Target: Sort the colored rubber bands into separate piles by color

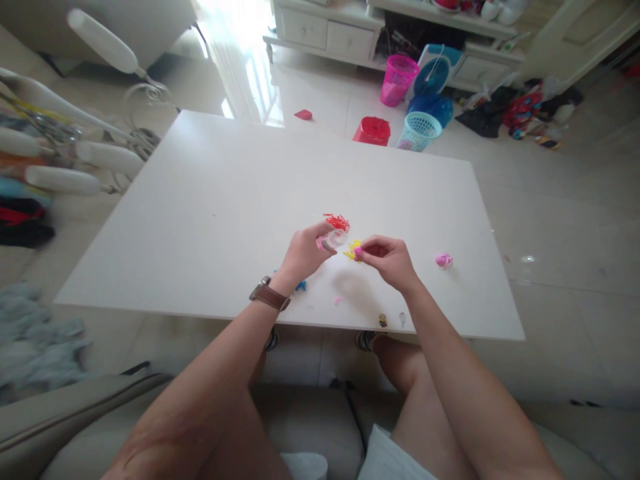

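Observation:
My left hand (306, 252) is wrapped round a small clear bottle (337, 239), its open mouth tilted toward the right. Just beyond it lies a pile of small red pieces (338, 221). My right hand (385, 259) pinches a small pink piece (358, 253) beside the bottle's mouth. Yellow pieces (349, 254) lie on the table by those fingertips. Blue pieces (301, 286) sit under and beside my left wrist, partly hidden. A little pink bit (337, 301) rests closer to the near edge. What the bottle holds is hard to make out.
The white table (240, 180) spans the middle. A pink bundle (444, 261) lies on its right side. Near the front edge are a small yellow and dark figure (383, 320) and a silvery item (403, 319). Beyond it stand a red stool (374, 131) and baskets (419, 131).

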{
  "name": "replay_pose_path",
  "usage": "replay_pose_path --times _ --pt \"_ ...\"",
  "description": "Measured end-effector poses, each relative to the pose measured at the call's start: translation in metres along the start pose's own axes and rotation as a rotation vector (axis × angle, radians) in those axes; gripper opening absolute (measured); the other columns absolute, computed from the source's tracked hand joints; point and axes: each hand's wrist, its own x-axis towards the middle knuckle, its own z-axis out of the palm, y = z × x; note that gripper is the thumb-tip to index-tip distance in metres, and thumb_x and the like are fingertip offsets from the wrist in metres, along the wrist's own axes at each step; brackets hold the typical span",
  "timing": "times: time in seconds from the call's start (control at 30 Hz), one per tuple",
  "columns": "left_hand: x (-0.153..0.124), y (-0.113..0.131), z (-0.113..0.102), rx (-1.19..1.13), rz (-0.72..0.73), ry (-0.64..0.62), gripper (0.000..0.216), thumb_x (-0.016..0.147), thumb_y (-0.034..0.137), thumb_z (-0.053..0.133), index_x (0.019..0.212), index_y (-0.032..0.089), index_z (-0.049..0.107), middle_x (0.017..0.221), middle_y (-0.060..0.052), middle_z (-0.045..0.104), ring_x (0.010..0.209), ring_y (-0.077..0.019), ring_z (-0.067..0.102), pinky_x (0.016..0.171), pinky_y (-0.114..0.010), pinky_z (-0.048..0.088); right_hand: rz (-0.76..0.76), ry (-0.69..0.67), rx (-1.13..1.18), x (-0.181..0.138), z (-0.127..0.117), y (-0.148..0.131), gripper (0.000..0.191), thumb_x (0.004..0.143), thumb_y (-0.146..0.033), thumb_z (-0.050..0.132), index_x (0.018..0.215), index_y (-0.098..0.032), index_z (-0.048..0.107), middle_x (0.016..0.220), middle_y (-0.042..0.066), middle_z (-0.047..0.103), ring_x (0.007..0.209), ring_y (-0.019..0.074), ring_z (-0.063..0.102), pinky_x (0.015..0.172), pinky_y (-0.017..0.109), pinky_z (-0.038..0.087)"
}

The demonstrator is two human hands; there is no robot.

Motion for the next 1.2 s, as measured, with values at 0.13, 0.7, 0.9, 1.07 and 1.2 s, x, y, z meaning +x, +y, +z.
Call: replay_pose_path --times 0.13,0.7,0.9,1.07,1.2 --pt "-0.002 0.007 0.006 0.109 0.060 -0.080 0.036 0.071 0.011 0.077 0.105 0.022 0.077 0.102 -0.004 0.079 0.095 -0.0235 0.072 0.089 -0.035 0.054 -0.042 0.224 0.100 0.003 0.009 -0.005 0.031 0.070 -0.047 0.088 0.078 -0.022 0.073 0.072 0.001 0.073 0.067 0.0177 0.070 0.066 0.033 0.059" --pt "-0.002 0.015 0.008 0.063 0.082 -0.113 0.043 0.073 0.018 0.080 0.115 0.023 0.078 0.109 -0.005 0.079 0.099 -0.0231 0.073 0.090 -0.033 0.055 -0.386 0.111 -0.532 0.007 -0.001 -0.012 0.015 0.092 -0.027 0.066 0.086 -0.024 0.080 0.093 0.006 0.062 0.085 0.0195 0.057 0.070 0.035 0.049" --pt "-0.002 0.016 0.010 -0.036 0.066 -0.148 0.041 0.073 0.020 0.080 0.114 0.021 0.079 0.103 -0.004 0.080 0.093 -0.0221 0.074 0.087 -0.032 0.055 -0.449 0.128 -0.626 0.001 0.002 -0.016 0.017 0.093 -0.027 0.059 0.086 -0.023 0.074 0.089 0.006 0.059 0.086 0.0207 0.058 0.076 0.037 0.051" --pt "-0.002 0.017 0.011 -0.098 0.070 -0.157 0.040 0.073 0.021 0.080 0.113 0.020 0.078 0.107 -0.006 0.079 0.098 -0.0239 0.073 0.092 -0.036 0.056 -0.370 0.188 -0.565 -0.002 0.005 -0.025 0.009 0.088 -0.030 0.063 0.083 -0.024 0.067 0.088 0.004 0.060 0.080 0.0191 0.058 0.069 0.034 0.051" --pt "-0.001 0.016 0.012 -0.159 0.087 -0.146 0.037 0.077 0.024 0.079 0.113 0.020 0.077 0.109 -0.007 0.077 0.102 -0.0233 0.071 0.095 -0.036 0.056 -0.355 0.190 -0.493 -0.003 0.005 -0.028 0.018 0.084 -0.037 0.071 0.097 -0.025 0.066 0.099 0.005 0.064 0.087 0.0202 0.062 0.071 0.033 0.054"
